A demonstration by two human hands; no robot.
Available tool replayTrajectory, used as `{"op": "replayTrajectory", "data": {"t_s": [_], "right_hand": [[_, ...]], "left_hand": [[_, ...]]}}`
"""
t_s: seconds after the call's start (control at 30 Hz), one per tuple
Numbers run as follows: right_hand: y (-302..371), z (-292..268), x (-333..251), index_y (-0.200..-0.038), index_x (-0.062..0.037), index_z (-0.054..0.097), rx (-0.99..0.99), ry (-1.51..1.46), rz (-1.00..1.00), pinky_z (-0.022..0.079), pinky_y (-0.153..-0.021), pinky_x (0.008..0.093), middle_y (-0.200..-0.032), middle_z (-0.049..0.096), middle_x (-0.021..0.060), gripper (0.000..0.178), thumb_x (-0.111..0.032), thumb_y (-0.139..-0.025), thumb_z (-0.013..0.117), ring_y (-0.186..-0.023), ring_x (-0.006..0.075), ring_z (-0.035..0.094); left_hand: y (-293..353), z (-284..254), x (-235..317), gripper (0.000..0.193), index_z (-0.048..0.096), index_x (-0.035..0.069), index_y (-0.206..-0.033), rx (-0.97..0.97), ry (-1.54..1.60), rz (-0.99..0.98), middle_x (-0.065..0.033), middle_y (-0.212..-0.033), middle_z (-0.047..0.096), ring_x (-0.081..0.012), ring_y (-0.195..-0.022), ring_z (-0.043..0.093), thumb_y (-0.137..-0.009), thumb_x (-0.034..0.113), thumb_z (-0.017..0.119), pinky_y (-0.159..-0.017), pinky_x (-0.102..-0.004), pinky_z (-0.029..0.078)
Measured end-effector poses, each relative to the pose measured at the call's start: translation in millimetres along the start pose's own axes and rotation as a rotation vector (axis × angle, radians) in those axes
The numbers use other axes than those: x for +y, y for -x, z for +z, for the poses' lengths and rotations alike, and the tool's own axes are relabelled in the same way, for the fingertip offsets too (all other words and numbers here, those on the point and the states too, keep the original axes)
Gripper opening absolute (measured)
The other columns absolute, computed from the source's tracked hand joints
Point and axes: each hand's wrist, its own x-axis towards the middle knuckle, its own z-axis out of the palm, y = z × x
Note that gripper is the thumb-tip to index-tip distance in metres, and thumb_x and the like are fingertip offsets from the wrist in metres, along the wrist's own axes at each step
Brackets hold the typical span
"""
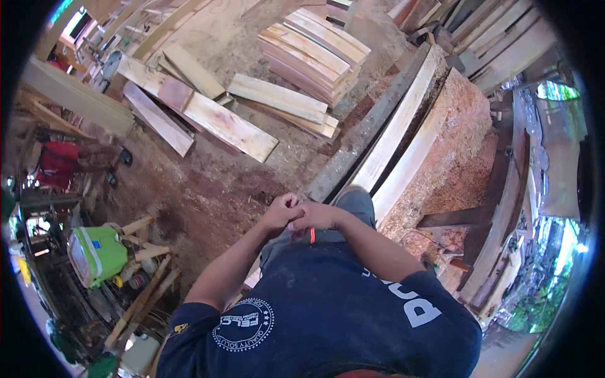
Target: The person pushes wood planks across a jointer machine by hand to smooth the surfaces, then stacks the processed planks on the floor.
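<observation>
Both my hands meet in front of my waist, above my grey trousers. My left hand (278, 214) is closed, its fingers curled inward. Against it presses my right hand (316, 216), also closed, its fingers bent over the left one's fingertips. Whatever lies between them, if anything, is hidden. Just below the right hand shows a short bright orange strip (312, 235); I cannot tell whether it belongs to the trousers or hangs from the fingers. Beyond my hands, long pale boards (403, 120) run away from me beside my leg.
A stack of planks (312, 53) stands ahead, with loose boards (208, 113) to its left. Wood shavings (454, 151) heap at the right. A green container (97, 252) sits by wooden poles at the left. Farther left is a person in red (58, 164).
</observation>
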Motion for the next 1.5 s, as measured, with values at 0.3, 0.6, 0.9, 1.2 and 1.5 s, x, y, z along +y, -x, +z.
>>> {"op": "replayTrajectory", "data": {"t_s": [0.3, 0.6, 0.9, 1.2, 1.5], "right_hand": [[-19, -50, -47, -0.106, 0.0019, 0.069, 0.056, 0.027, -0.030, 0.058, -0.075, 0.0299, -0.098, 0.078, 0.0111, 0.031, -0.028, -0.100, 0.066, -0.084, 0.0162, 0.073], [-85, -183, -43, -0.118, -0.0005, 0.068, -0.108, -0.155, -0.059, 0.056, -0.077, 0.0275, -0.102, 0.077, 0.0066, 0.035, -0.031, -0.102, 0.066, -0.086, 0.0150, 0.072], [-78, -555, 159, -0.099, -0.0016, 0.072, 0.954, -0.593, 0.085, 0.057, -0.066, 0.0320, -0.089, 0.074, 0.0097, 0.018, -0.015, -0.087, 0.072, -0.080, 0.0200, 0.072], [-174, -826, 119, -0.082, -0.0073, 0.068, 1.506, -0.311, 0.127, 0.049, -0.060, 0.0309, -0.072, 0.065, 0.0003, 0.046, -0.050, -0.098, 0.069, -0.063, 0.0128, 0.060], [-212, -934, 75, -0.112, 0.0063, 0.074, 1.482, 0.043, 0.449, 0.055, -0.092, 0.0457, -0.112, 0.074, 0.0257, 0.069, -0.058, -0.087, 0.074, -0.104, 0.0397, 0.072]], "left_hand": [[-48, -24, 58, 0.033, 0.042, 0.014, -0.081, -0.049, 0.118, -0.054, 0.0027, -0.074, 0.052, -0.0068, -0.064, 0.049, -0.086, 0.005, 0.073, -0.053, -0.0256, 0.040], [-159, -88, 82, 0.029, 0.049, 0.013, -0.075, 0.115, -0.193, -0.218, 0.0016, -0.069, 0.055, -0.0088, -0.063, 0.052, -0.088, 0.015, 0.076, -0.053, -0.0278, 0.042], [-253, -194, 38, 0.040, 0.074, 0.006, -0.073, 0.254, -0.900, -0.803, -0.0078, -0.065, 0.069, -0.0160, -0.062, 0.066, -0.086, 0.043, 0.080, -0.062, -0.0357, 0.053], [-307, -172, 60, 0.015, 0.069, 0.008, -0.085, 0.658, -0.198, -0.784, 0.0000, -0.080, 0.068, -0.0099, -0.070, 0.062, -0.097, 0.017, 0.072, -0.065, -0.0286, 0.050], [-290, -164, 69, 0.012, 0.070, 0.007, -0.092, 0.663, -0.318, -1.025, 0.0017, -0.082, 0.067, -0.0084, -0.074, 0.061, -0.098, 0.017, 0.071, -0.069, -0.0277, 0.050]]}}
